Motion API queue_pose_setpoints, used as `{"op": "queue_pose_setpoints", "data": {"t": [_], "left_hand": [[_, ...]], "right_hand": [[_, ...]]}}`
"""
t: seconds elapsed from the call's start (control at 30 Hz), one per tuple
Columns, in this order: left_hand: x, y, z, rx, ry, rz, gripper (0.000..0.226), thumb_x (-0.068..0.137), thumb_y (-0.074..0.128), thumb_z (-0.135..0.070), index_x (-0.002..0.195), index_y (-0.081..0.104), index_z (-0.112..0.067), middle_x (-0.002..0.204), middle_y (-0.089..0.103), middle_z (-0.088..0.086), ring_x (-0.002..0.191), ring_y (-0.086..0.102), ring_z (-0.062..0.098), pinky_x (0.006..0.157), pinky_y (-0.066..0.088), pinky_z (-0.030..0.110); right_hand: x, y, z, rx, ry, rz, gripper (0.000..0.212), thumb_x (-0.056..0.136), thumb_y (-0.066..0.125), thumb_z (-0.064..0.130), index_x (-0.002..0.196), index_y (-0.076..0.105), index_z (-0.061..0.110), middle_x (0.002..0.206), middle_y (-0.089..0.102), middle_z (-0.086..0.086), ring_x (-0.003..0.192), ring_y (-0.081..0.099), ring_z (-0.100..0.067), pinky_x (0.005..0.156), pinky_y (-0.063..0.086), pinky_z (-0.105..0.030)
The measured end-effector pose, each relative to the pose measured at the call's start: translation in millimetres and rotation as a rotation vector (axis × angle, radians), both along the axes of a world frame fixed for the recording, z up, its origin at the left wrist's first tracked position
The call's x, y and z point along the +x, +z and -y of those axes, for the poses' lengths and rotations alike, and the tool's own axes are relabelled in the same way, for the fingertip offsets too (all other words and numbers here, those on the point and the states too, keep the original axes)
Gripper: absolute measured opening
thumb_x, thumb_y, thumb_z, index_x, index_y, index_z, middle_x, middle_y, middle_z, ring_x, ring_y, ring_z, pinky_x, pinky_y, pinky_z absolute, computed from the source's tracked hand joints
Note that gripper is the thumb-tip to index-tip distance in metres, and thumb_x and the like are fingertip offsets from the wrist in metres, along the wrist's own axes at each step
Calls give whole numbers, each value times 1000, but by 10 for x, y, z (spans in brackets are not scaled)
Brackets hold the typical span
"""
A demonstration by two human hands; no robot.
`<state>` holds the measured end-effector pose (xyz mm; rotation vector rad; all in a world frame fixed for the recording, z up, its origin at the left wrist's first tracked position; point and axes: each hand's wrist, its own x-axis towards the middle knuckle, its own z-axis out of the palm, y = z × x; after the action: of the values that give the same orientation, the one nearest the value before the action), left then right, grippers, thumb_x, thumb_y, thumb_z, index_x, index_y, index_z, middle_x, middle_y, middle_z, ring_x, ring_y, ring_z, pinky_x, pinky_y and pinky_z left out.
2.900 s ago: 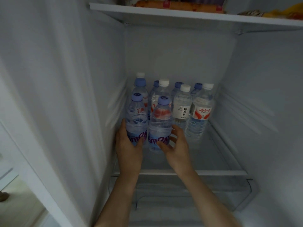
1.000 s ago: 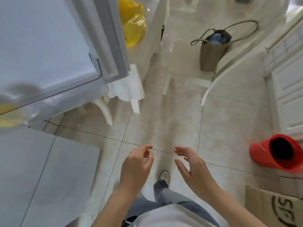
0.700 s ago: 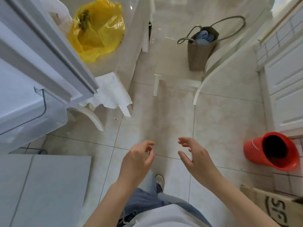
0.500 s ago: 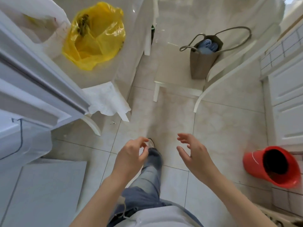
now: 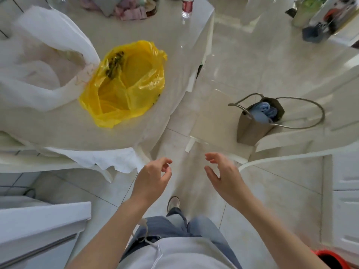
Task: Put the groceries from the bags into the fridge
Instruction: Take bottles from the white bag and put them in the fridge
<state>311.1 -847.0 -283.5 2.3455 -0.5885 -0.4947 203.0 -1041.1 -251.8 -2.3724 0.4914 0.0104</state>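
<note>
Both hands empty, fingers loosely curled: left hand (image 5: 153, 176), right hand (image 5: 223, 174). Yellow bag (image 5: 124, 82) on desk (image 5: 68, 131), ahead-left; left hand nearer. Brown bag (image 5: 252, 129) ahead-right.

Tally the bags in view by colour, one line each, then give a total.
White plastic bag, on the table: 1
Yellow plastic bag, on the table: 1
Grey-brown paper bag, on the chair: 1
Total: 3 bags
</note>
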Motion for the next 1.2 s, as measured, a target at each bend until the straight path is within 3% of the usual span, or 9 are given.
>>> {"op": "queue_pose_setpoints", "data": {"t": [0.23, 0.63, 0.77, 0.9, 1.07, 1.2], "left_hand": [[782, 14, 318, 45, 222, -3, 18, 92, 58, -23, 108, 66, -24, 87, 70, -9, 82, 63, 10, 72, 47, 25], [1505, 18, 878, 150, 568, -95, 20, 94, 52, -28, 109, 64, -26, 97, 72, -7, 91, 66, 15, 80, 54, 35], [1673, 22, 976, 160, 662, -117, 22, 94, 49, -28, 110, 63, -27, 99, 71, -6, 93, 65, 16, 80, 53, 35], [1867, 79, 883, 136, 763, -87, 20, 95, 50, -27, 110, 63, -27, 97, 69, -7, 90, 64, 11, 78, 53, 34], [2266, 158, 580, 122, 857, -25, 18, 94, 53, -24, 108, 65, -25, 92, 67, -10, 88, 64, 10, 75, 53, 32], [2708, 191, 287, 125, 902, 6, 17, 92, 54, -23, 104, 65, -27, 84, 61, -15, 85, 63, 11, 75, 53, 34]], "right_hand": [[1206, -13, 524, 8, 212, 7, 30, 92, 59, 15, 122, 57, 11, 115, 63, 0, 104, 59, -14, 88, 42, -23], [2869, -27, 1202, 12, 645, -28, 34, 96, 56, 22, 129, 52, 16, 125, 60, 3, 116, 56, -11, 91, 35, -16], [3389, -33, 1296, 25, 789, 27, 29, 94, 59, 19, 122, 55, 14, 118, 63, 0, 108, 60, -16, 89, 46, -26], [3887, -9, 1183, 33, 897, 69, 26, 92, 62, 16, 117, 58, 12, 115, 64, -2, 105, 62, -18, 87, 49, -33], [4452, 37, 852, 18, 969, 100, 29, 92, 61, 20, 121, 58, 13, 116, 62, 1, 105, 61, -16, 84, 43, -21], [4883, 124, 534, -27, 1034, 99, 29, 95, 55, 23, 123, 55, 16, 122, 59, 2, 110, 58, -15, 87, 43, -22]]}}
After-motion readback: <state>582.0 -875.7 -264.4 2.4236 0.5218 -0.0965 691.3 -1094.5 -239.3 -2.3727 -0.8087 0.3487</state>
